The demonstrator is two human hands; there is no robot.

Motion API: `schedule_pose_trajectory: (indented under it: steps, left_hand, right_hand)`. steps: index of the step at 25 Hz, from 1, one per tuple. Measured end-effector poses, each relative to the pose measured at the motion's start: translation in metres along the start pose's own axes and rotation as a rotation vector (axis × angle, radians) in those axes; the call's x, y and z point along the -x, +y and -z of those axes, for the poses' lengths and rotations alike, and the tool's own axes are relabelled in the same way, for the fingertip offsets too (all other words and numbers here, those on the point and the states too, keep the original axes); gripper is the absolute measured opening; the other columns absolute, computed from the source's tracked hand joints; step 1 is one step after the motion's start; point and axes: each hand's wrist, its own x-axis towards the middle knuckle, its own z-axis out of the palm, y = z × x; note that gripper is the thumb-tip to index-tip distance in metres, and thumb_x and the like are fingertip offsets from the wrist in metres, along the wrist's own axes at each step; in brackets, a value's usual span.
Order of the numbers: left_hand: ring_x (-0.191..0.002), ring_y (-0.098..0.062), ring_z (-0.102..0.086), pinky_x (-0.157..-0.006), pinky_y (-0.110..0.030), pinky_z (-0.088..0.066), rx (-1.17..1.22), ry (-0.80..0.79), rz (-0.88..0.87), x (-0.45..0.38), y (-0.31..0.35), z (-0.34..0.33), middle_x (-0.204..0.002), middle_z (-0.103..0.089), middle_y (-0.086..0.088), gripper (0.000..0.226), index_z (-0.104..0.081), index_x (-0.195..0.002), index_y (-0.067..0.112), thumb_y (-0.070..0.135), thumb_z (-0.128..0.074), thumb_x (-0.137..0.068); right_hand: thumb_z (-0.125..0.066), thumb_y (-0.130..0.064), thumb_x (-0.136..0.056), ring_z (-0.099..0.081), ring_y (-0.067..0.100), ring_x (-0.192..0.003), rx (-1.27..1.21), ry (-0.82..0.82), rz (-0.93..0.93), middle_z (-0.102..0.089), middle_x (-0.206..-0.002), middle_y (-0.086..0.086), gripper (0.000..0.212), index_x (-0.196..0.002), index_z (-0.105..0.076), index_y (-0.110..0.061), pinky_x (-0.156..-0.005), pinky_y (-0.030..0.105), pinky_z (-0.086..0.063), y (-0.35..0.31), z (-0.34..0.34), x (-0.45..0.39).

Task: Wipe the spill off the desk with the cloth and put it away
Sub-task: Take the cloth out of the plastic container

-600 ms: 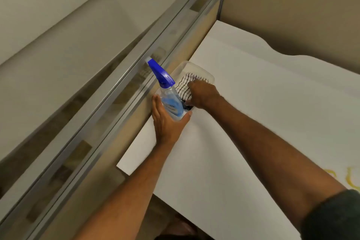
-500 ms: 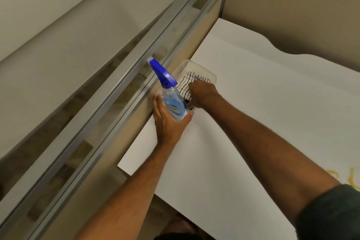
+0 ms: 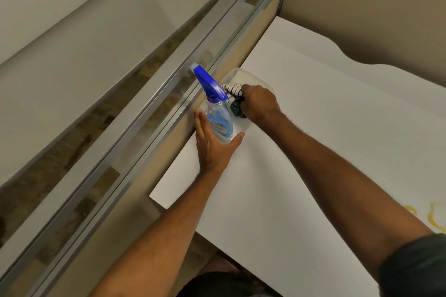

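- The step in hand looks like fetching: the right hand [image 3: 259, 103] is curled closed over the striped cloth [image 3: 233, 90], which lies in a clear plastic tray [image 3: 255, 78] at the left edge of the bench [image 3: 325, 140], against the partition.
- Whether the cloth has left the tray floor cannot be told; the fingers hide the part they pinch, and a darker fold hangs below the knuckles.
- The left hand [image 3: 214, 147] wraps around the base of the spray bottle [image 3: 218, 117], thumb on one side and fingers on the other, gripping it upright just beside the tray.
- The spill [image 3: 434, 218], a yellow smear, sits at the bench's right edge near the person, well apart from both hands and not yet touched.
- By my reading, wiping has not begun.
- The next move calls for lifting the cloth clear of the tray rim without dragging the tray, then carrying it across the bench to the smear.
- The bottle stands close to the right wrist, so a careless pull could knock it.
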Motion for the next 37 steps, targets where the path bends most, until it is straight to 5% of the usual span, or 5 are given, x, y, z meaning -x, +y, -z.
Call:
schedule_pose_trajectory:
  steps: [11, 21, 28, 33, 37]
  left_hand:
    - [-0.148, -0.031, -0.033, -0.116, -0.050, -0.044, 0.280, -0.036, 0.363, 0.075, 0.045, 0.007, -0.164, -0.024, -0.009, 0.079, -0.025, -0.159, 0.015, 0.024, -0.071, -0.095]
    - [-0.126, -0.016, -0.066, -0.111, -0.041, -0.053, 0.758, -0.681, 0.399, 0.141, 0.138, 0.047, -0.135, -0.069, 0.002, 0.061, -0.058, -0.141, 0.027, 0.058, -0.064, -0.089]
    - [-0.113, -0.018, -0.073, -0.098, -0.034, -0.058, 0.814, -0.683, 0.394, 0.177, 0.128, 0.038, -0.116, -0.079, -0.001, 0.023, -0.074, -0.114, 0.029, 0.019, -0.055, -0.106]
    - [-0.093, -0.018, -0.076, -0.077, -0.028, -0.062, 0.898, -0.636, 0.504, 0.176, 0.120, 0.046, -0.099, -0.081, -0.004, 0.025, -0.077, -0.105, 0.018, 0.011, -0.054, -0.104]
    - [-0.102, -0.025, -0.073, -0.094, -0.036, -0.059, 0.994, -0.718, 0.482, 0.172, 0.114, 0.063, -0.110, -0.078, -0.012, 0.026, -0.074, -0.117, 0.006, 0.006, -0.051, -0.103]
  right_hand:
    - [-0.068, -0.010, -0.093, -0.070, 0.002, -0.067, -1.093, 0.173, -0.278, -0.075, -0.082, -0.004, 0.010, -0.098, -0.072, -0.018, -0.061, 0.017, -0.055, 0.047, 0.073, 0.129]
    - [-0.078, -0.019, -0.092, -0.077, 0.018, -0.095, -0.904, 0.028, -0.217, -0.081, -0.103, -0.001, 0.021, -0.113, -0.076, -0.021, -0.086, 0.034, -0.062, 0.073, 0.059, 0.290]
    - [-0.066, 0.003, -0.096, -0.077, 0.012, -0.106, -0.961, -0.093, -0.181, -0.079, -0.118, -0.003, 0.047, -0.136, -0.066, -0.022, -0.092, 0.026, -0.060, 0.088, 0.056, 0.341]
    - [-0.065, -0.001, -0.093, -0.074, 0.005, -0.080, -1.078, 0.140, -0.269, -0.080, -0.087, -0.007, 0.026, -0.103, -0.072, -0.024, -0.069, 0.021, -0.057, 0.113, 0.088, 0.346]
    - [-0.068, -0.018, -0.098, -0.078, 0.011, -0.084, -1.165, 0.302, -0.217, -0.082, -0.090, -0.003, 0.013, -0.106, -0.067, -0.028, -0.061, 0.025, -0.060, 0.109, 0.120, 0.342]
